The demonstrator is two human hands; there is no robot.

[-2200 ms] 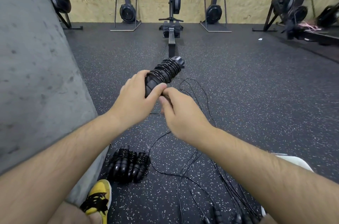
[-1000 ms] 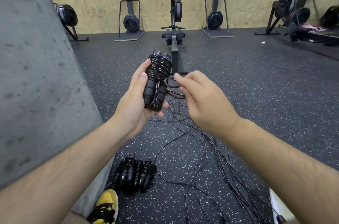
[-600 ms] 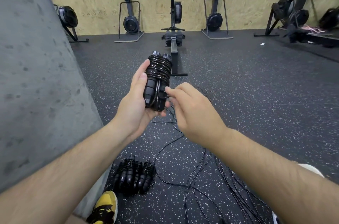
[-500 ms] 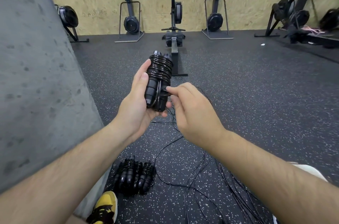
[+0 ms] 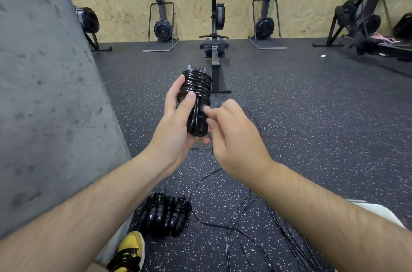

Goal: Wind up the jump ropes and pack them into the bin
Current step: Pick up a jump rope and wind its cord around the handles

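The left hand (image 5: 176,129) grips the wound jump rope (image 5: 197,86) upright above the floor while the right hand (image 5: 234,138) pinches its cord tail at the handles, and if that pinch slips before tucking (the cord looks slick), the coils may spring loose.

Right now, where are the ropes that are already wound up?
In the head view, the wound ropes lie on the floor, bottom centre-left, just beyond the yellow shoe.
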